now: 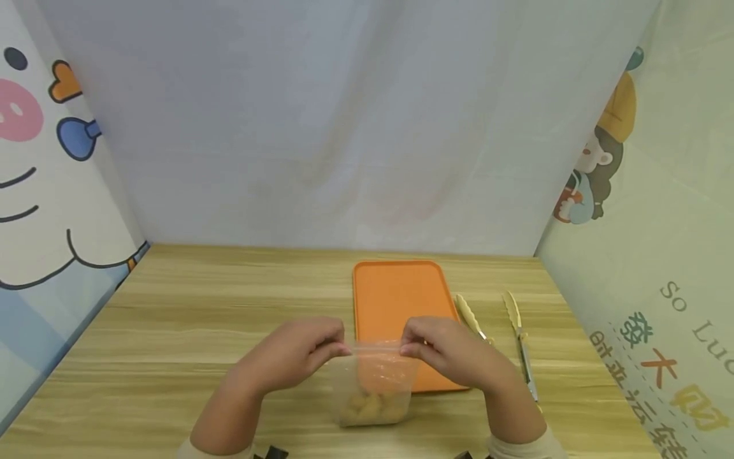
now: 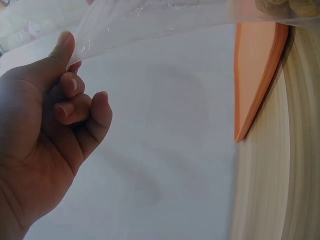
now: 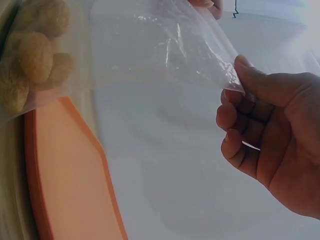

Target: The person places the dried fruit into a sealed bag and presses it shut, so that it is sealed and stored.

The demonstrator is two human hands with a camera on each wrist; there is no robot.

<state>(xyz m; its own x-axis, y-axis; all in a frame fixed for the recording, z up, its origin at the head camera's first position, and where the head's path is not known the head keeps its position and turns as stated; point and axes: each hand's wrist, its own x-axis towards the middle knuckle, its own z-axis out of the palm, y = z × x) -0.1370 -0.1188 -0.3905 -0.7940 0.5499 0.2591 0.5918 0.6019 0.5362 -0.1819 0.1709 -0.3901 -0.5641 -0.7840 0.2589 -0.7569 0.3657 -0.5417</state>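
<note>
A clear plastic zip bag (image 1: 375, 376) hangs upright between both hands, with several brownish-yellow, wrinkled, oval pieces (image 3: 36, 57) at its bottom that look like dried fruit. At the bag's top left corner my left hand (image 1: 298, 350) pinches the edge between thumb and index finger; the other fingers curl loosely in the left wrist view. My right hand (image 1: 453, 350) pinches the opposite top corner the same way. The bag's top edge is stretched nearly straight between them. Behind the bag lies an orange tray (image 1: 401, 293), partly covered by the bag and right hand.
Right of the tray lie tongs (image 1: 523, 347) with pale tips and metal arms. Another pale tip (image 1: 470, 313) lies beside the tray, partly hidden by the right hand. A white curtain (image 1: 344, 127) closes off the back of the wood-grain table (image 1: 229, 287); printed cloths (image 1: 648, 255) flank the sides.
</note>
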